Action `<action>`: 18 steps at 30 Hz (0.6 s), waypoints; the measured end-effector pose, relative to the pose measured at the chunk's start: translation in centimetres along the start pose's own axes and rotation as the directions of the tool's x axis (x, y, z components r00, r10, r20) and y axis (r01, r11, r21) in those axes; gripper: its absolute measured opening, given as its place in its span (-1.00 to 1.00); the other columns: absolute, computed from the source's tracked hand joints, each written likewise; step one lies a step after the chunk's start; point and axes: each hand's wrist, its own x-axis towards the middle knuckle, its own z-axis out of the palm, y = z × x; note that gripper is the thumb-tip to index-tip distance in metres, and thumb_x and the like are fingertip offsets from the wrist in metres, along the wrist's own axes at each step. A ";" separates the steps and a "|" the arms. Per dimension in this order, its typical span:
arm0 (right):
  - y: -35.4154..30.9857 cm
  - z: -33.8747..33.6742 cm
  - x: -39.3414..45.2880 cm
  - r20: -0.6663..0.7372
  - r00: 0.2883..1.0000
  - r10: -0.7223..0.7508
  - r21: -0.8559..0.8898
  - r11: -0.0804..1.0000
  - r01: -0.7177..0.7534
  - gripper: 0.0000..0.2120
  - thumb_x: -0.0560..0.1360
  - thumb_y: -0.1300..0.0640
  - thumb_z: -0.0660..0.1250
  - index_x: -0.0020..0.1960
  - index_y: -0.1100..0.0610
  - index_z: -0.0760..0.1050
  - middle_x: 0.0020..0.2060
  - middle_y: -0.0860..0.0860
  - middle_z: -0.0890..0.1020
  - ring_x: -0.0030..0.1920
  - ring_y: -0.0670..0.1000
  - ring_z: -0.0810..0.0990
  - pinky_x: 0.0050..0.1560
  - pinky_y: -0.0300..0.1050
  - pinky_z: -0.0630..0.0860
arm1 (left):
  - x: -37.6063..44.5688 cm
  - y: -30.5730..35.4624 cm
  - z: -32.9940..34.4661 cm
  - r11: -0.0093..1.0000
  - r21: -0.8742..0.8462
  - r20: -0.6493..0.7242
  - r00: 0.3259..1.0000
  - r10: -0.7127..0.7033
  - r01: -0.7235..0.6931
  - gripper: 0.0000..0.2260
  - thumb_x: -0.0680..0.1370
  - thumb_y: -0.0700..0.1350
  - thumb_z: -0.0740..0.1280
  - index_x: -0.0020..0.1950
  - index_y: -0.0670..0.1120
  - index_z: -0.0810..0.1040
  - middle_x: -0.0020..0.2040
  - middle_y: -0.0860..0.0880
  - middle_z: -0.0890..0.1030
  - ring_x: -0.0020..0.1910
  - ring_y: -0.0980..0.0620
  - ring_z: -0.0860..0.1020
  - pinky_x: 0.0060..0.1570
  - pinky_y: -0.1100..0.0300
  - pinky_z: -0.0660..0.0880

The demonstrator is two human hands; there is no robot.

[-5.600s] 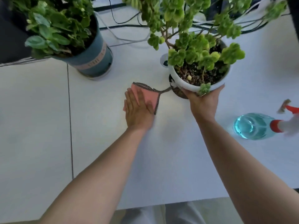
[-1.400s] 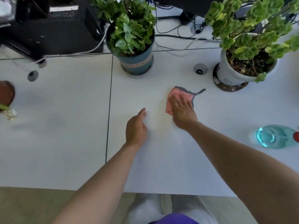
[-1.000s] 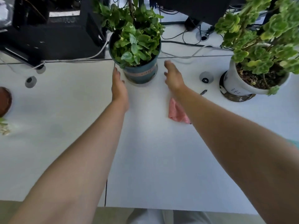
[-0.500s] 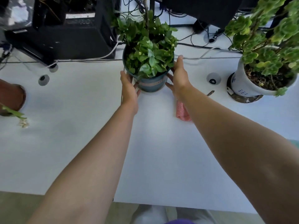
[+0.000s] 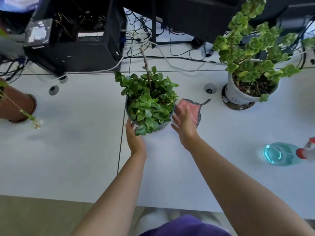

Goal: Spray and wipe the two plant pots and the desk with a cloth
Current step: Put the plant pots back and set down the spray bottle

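A blue-green plant pot (image 5: 162,126) full of leafy green plant stands at the middle of the white desk (image 5: 76,150). My left hand (image 5: 135,138) lies against its near-left side, fingers straight, thumb hidden by leaves. My right hand (image 5: 185,124) hovers just right of the pot, fingers spread, holding nothing. Under and behind that hand lies the pink cloth (image 5: 193,108) with a dark mesh edge. The white plant pot (image 5: 238,97) stands on a dark saucer at the back right. A blue spray bottle (image 5: 279,153) lies on its side at the right.
A brown pot (image 5: 15,106) with a thin drooping stem stands at the left edge. A black computer case (image 5: 73,53) and many cables fill the back. Round cable grommets (image 5: 210,88) sit in the desk. A seam (image 5: 121,142) runs front to back by my left hand.
Both hands reached back to the blue-green pot, gripped it, and drew it toward me beside the cloth. My right hand has come off it and spread open.
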 end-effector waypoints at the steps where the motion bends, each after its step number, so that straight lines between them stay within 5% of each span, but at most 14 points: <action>1: -0.2 -1.3 0.0 -0.061 0.998 0.001 0.003 1.000 -0.001 -0.48 0.66 -0.16 -0.07 0.37 0.07 0.48 0.30 -0.03 0.56 0.26 0.00 0.53 0.31 0.01 0.42 | -0.6 -0.9 0.3 0.997 0.070 -0.125 0.992 -0.010 0.019 -0.79 0.64 -0.09 0.09 0.12 0.08 0.50 0.10 0.01 0.57 0.08 0.01 0.55 -0.02 0.22 0.45; 3: -0.7 -4.9 -0.3 -0.254 0.967 0.032 0.023 0.999 -0.027 -0.56 0.64 -0.05 0.01 0.10 0.16 0.58 0.06 0.09 0.68 0.08 0.09 0.61 0.09 -0.03 0.53 | -2.8 -3.4 1.1 0.964 0.260 -0.200 0.980 -0.002 0.055 -0.83 0.59 -0.14 0.13 -0.03 -0.02 0.51 0.00 -0.09 0.60 0.02 -0.15 0.57 -0.03 0.07 0.47; 5: -1.6 -9.2 -0.6 -0.468 0.880 0.085 0.106 0.994 -0.040 -0.58 0.63 -0.03 0.01 -0.01 0.19 0.56 -0.09 0.11 0.68 0.00 0.13 0.60 -0.06 -0.07 0.51 | -5.8 -5.7 3.1 0.916 0.398 -0.008 0.998 -0.057 0.056 -0.85 0.56 -0.18 0.18 -0.10 -0.10 0.53 -0.11 -0.12 0.62 -0.08 -0.17 0.59 -0.06 0.06 0.48; 8: -5.3 -15.6 -0.3 -0.655 0.745 0.130 0.302 0.948 0.100 -0.55 0.63 -0.14 0.02 0.16 0.17 0.50 0.08 0.10 0.64 0.12 0.10 0.59 0.11 -0.05 0.49 | -8.3 -6.2 9.2 0.885 0.463 0.332 0.934 -0.134 -0.037 -0.87 0.59 -0.14 0.20 -0.01 -0.07 0.54 -0.09 -0.07 0.63 -0.20 0.00 0.59 -0.12 0.16 0.46; 11: -10.5 -19.7 1.0 -0.663 0.744 0.086 0.401 0.880 0.255 -0.43 0.59 -0.26 0.01 0.37 0.11 0.43 0.29 0.03 0.55 0.37 0.05 0.47 0.33 -0.01 0.37 | -7.8 -4.6 17.3 0.885 0.461 0.532 0.818 -0.221 -0.060 -0.66 0.53 -0.03 0.18 0.29 0.01 0.48 0.13 -0.02 0.60 0.05 0.00 0.59 0.07 0.10 0.47; 14: -14.5 -21.9 2.0 -0.594 0.803 0.046 0.450 0.847 0.284 -0.27 0.55 -0.38 -0.04 0.49 0.09 0.33 0.47 0.00 0.43 0.51 0.05 0.32 0.50 0.05 0.22 | -7.2 -2.7 24.1 0.888 0.457 0.580 0.775 -0.250 -0.056 -0.53 0.56 0.00 0.15 0.49 0.03 0.32 0.35 -0.06 0.50 0.33 -0.06 0.46 0.33 -0.01 0.39; 16: -15.9 -22.9 2.5 -0.548 0.836 0.037 0.468 0.842 0.269 -0.21 0.52 -0.42 -0.07 0.52 0.09 0.30 0.49 0.04 0.41 0.50 0.11 0.35 0.50 0.12 0.25 | -6.8 -1.3 27.2 0.925 0.371 0.552 0.781 -0.293 0.085 -0.61 0.62 0.01 0.11 0.42 -0.04 0.39 0.24 -0.06 0.53 0.29 -0.08 0.46 0.23 0.08 0.38; 18: -16.7 -23.1 2.8 -0.521 0.852 0.052 0.482 0.842 0.243 -0.19 0.51 -0.44 -0.07 0.54 0.08 0.25 0.48 0.08 0.41 0.45 0.16 0.41 0.43 0.14 0.36 | -6.1 -0.3 29.6 0.941 0.253 0.540 0.774 -0.331 0.226 -0.78 0.62 0.00 0.08 0.12 0.00 0.47 -0.02 0.03 0.51 0.11 -0.06 0.47 0.03 0.12 0.36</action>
